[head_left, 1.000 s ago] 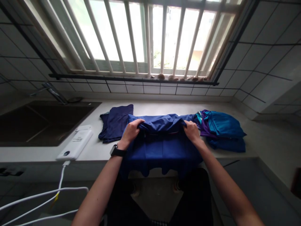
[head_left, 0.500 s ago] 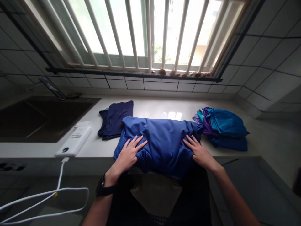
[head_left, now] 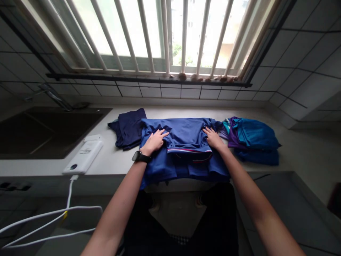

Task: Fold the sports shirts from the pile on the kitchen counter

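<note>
The garment [head_left: 186,128] lies right of the sink [head_left: 53,137], long axis running sideways from it, the person's left hand [head_left: 155,141] touching its sink-side part, right hand [head_left: 213,138] its farther part, both unclenched, fingers spread.

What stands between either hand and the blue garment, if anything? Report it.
Nothing visible: the left hand and right hand both lie directly on the blue garment. The navy cloth and clothes pile sit to its sides.
</note>
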### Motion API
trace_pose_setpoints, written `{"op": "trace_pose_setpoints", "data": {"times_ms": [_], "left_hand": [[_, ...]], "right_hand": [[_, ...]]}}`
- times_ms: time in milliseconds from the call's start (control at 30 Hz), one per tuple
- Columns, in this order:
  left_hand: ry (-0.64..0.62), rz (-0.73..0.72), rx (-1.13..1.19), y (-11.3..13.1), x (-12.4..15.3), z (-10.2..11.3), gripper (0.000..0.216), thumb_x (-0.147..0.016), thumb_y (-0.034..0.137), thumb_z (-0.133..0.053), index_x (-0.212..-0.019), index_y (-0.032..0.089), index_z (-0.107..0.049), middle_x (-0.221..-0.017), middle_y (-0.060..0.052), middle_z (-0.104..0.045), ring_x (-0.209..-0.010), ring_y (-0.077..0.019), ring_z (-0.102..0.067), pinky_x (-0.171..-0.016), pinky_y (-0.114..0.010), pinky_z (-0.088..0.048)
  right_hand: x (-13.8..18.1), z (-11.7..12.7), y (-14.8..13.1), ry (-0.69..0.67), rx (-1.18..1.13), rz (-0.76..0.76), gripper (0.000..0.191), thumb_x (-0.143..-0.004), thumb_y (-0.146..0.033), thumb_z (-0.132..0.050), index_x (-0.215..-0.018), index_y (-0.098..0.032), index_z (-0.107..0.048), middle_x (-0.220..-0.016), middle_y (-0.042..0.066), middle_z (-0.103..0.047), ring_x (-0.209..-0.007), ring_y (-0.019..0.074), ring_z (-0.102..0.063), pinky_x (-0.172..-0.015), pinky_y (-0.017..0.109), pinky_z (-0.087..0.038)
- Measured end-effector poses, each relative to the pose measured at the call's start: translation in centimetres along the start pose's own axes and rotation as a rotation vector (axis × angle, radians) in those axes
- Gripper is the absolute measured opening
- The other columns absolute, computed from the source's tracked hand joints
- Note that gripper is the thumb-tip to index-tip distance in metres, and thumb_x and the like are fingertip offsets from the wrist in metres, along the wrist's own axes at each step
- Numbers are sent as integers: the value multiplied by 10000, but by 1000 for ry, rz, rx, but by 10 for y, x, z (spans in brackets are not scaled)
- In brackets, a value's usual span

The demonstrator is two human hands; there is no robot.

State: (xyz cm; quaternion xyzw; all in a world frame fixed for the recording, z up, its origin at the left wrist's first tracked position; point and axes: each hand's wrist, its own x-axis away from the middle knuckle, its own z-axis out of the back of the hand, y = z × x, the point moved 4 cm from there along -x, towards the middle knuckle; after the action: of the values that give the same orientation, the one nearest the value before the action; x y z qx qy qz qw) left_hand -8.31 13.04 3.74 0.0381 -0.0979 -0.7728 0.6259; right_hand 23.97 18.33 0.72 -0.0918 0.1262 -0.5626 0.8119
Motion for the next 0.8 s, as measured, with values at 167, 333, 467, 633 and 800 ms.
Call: {"op": "trace_pose_setpoints", "data": {"times_ms": [167, 333, 467, 633, 800], "left_hand": [[228, -176, 109, 2, 17, 13, 650, -826, 16, -491, -1448, 160, -614, -1565, -128, -557, -1479, -240, -489, -1271, -383, -361], [112, -409, 229, 11, 41, -3, 343, -961, 178, -502, -1200, 224, -744, -1223, -91, -726, -1163, -224, -678, -1076, -381, -539], [341, -273, 352, 11, 62, 15, 293, -977, 187, -448, -1000, 208, -739, -1067, -83, -709, -996, -206, -681, -964, -358, -563], [425, -242, 528, 7, 114, 31, 121, -914, 236, -534, -912, 213, -653, -859, -38, -689, -842, -197, -664, -871, -344, -563], [478, 77, 356, -32, 106, 21, 248, -927, 228, -504, -1091, 224, -689, -1020, -81, -717, -1006, -247, -689, -991, -398, -547]], "right_hand": [[20, 21, -2, -83, -32, -55, 764, -798, -58, -531, -1552, -185, -536, -1697, 128, -381, -1588, 384, -294, -1263, 655, -282], [80, 25, -32, -179, -240, 336, 794, -708, -28, -536, -1457, -273, -640, -1601, 63, -539, -1509, 283, -460, -1238, 491, -396], [99, 38, -35, 64, -280, 275, 413, -818, -93, -534, -1080, -253, -810, -1139, 86, -779, -1129, 280, -707, -1063, 469, -545], [131, 61, -28, 54, -399, 288, 435, -747, -116, -519, -1021, -264, -822, -1084, 65, -794, -1057, 279, -722, -1009, 447, -574], [123, 63, -23, 45, -429, 237, 446, -767, -124, -444, -941, -268, -830, -1114, 51, -797, -1100, 271, -735, -1052, 444, -570]]}}
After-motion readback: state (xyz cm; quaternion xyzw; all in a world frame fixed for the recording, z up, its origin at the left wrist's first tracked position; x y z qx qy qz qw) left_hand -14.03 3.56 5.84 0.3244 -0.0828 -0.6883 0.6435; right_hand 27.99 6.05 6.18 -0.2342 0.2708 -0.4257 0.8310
